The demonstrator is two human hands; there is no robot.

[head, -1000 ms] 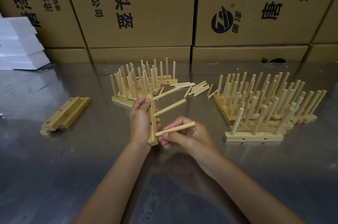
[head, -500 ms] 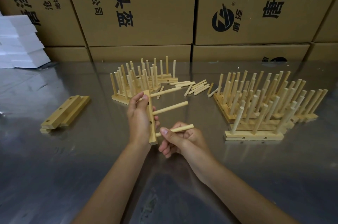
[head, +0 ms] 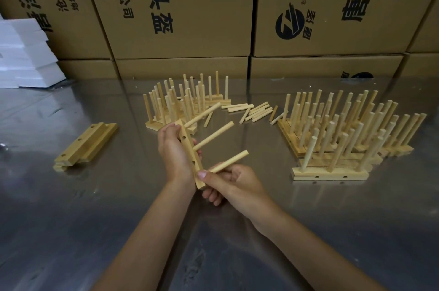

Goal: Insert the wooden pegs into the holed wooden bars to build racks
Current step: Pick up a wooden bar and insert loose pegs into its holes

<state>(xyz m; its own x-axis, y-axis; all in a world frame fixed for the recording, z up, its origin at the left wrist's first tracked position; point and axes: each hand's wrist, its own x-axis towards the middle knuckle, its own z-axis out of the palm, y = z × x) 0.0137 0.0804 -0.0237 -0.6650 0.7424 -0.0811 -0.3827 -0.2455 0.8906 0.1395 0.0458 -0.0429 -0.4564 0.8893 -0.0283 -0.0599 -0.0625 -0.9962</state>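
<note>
My left hand (head: 174, 155) grips a holed wooden bar (head: 191, 155) held on end above the steel table. Two pegs stick out of the bar to the right, an upper peg (head: 202, 115) and a middle peg (head: 213, 135). My right hand (head: 234, 182) pinches a third peg (head: 229, 164) whose near end sits at the bar's lowest hole. Loose pegs (head: 254, 111) lie in a small heap behind the hands. Spare holed bars (head: 85, 144) are stacked flat at the left.
Finished racks (head: 342, 138) with upright pegs crowd the right side, and another cluster of racks (head: 185, 100) stands at the centre back. Cardboard boxes (head: 178, 12) wall off the far edge. White foam blocks (head: 23, 55) sit at the far left.
My right hand has pushed the third peg's end toward the bar's lowest hole. The bar has tilted slightly in my left hand, showing its side holes.
</note>
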